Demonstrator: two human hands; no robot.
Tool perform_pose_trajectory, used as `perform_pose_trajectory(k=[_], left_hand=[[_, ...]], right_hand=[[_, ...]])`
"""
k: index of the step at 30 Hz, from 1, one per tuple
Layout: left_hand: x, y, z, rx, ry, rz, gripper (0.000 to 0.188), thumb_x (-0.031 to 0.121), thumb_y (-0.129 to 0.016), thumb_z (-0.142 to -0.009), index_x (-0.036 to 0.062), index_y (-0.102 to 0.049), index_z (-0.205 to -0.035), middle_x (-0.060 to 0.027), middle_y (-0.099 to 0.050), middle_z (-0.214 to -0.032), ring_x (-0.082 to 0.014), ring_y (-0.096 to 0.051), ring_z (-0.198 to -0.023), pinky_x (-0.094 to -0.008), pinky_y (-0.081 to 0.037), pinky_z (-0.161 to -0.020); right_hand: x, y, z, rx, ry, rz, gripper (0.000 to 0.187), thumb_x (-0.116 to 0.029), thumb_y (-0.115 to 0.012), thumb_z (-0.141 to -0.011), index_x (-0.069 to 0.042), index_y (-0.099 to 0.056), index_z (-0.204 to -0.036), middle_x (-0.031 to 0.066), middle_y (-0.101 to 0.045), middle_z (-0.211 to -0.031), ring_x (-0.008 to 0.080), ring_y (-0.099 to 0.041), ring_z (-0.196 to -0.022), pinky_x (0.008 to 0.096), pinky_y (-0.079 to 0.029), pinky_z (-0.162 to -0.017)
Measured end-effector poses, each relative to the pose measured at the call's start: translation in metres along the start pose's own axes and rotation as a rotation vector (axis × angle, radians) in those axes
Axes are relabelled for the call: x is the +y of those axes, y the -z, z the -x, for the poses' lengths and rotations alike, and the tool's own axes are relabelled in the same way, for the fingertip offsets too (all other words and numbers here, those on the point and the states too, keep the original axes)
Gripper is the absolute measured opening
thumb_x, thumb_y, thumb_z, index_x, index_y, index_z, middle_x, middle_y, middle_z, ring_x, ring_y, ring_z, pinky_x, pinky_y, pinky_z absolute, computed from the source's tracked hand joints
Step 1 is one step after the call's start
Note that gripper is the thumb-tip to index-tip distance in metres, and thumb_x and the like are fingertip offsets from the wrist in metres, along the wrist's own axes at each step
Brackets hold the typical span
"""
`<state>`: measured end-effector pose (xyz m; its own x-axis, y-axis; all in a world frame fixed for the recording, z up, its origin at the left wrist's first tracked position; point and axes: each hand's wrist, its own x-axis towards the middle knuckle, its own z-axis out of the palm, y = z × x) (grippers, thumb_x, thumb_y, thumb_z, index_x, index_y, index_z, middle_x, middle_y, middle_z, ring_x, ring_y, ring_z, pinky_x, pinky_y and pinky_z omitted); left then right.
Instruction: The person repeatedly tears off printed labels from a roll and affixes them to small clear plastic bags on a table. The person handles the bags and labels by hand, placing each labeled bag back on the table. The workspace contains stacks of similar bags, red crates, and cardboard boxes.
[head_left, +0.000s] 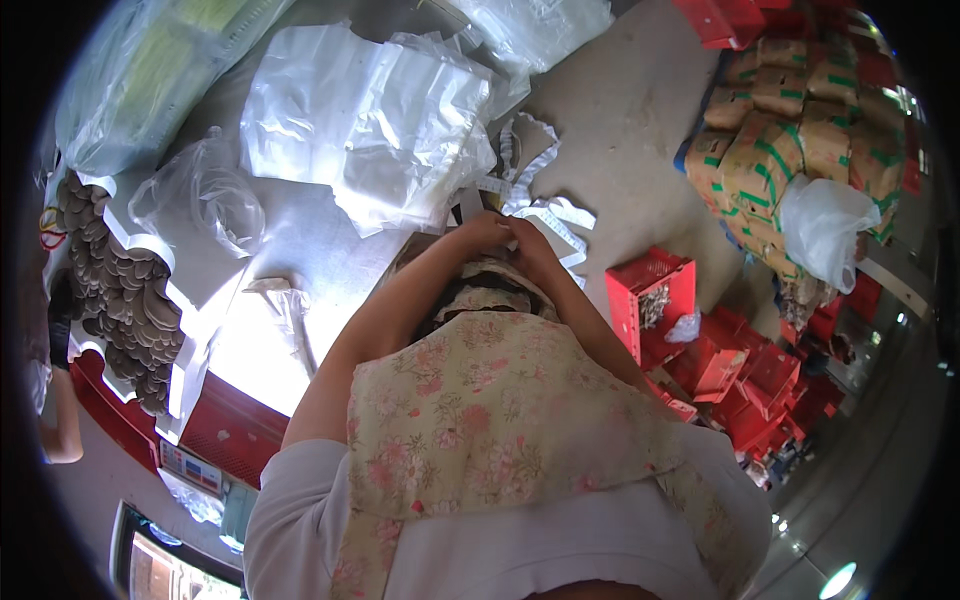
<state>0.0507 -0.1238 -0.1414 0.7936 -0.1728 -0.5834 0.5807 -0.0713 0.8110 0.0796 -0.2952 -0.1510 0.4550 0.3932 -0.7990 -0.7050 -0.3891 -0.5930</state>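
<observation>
My left hand [484,231] and my right hand [531,243] meet in front of my flowered apron [480,410], at the table's near edge. Their fingers look curled in, and anything between them is hidden from this view. Just beyond the hands lie loose white printed strips [560,226], some hanging in loops. A stack of clear plastic bags [300,110] rests on the pale table [335,222], with its nearest corner close to my left hand.
Grey-brown oyster mushrooms [125,285] fill a white foam box at left, near another person's arm [63,415]. A scale [190,468] sits below it. At right stand red crates [625,290] and stacked cardboard boxes [755,175] with green tape.
</observation>
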Motion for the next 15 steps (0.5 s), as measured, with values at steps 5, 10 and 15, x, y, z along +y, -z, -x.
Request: perform_pose_trajectory(k=[5,10,15], left_hand=[[0.026,-0.001,0.042,-0.174,0.226,1.097,0.044,0.037,-0.043,-0.102,-0.0021,-0.056,-0.118,-0.0136,-0.065,-0.102,-0.0195,-0.066,-0.087,-0.0329,-0.056,-0.072],[0.07,0.008,0.053,-0.213,0.186,1.046,0.048,0.04,-0.036,-0.103,-0.0012,-0.05,-0.123,-0.0147,-0.065,-0.102,-0.025,-0.068,-0.085,-0.0352,-0.058,-0.076],[0.112,0.01,0.073,-0.141,0.258,1.086,0.065,0.055,-0.027,-0.1,-0.002,-0.049,-0.122,-0.0139,-0.065,-0.101,-0.0253,-0.068,-0.087,-0.0366,-0.056,-0.08]], right_hand=[[-0.104,0.002,0.068,0.051,-0.18,-0.087,0.04,-0.029,-0.048,-0.099,-0.01,-0.048,-0.134,0.0142,-0.058,-0.116,0.0225,-0.064,-0.092,0.0409,-0.052,-0.083],[-0.158,-0.006,0.102,0.083,0.854,1.077,0.058,-0.004,-0.071,-0.073,-0.018,-0.058,-0.127,0.0096,-0.061,-0.114,0.0263,-0.06,-0.104,0.0379,-0.05,-0.089],[-0.17,-0.005,0.109,0.113,1.035,1.094,0.027,-0.004,-0.07,-0.067,-0.014,-0.072,-0.091,0.0034,-0.063,-0.11,0.027,-0.057,-0.106,0.0404,-0.046,-0.089]])
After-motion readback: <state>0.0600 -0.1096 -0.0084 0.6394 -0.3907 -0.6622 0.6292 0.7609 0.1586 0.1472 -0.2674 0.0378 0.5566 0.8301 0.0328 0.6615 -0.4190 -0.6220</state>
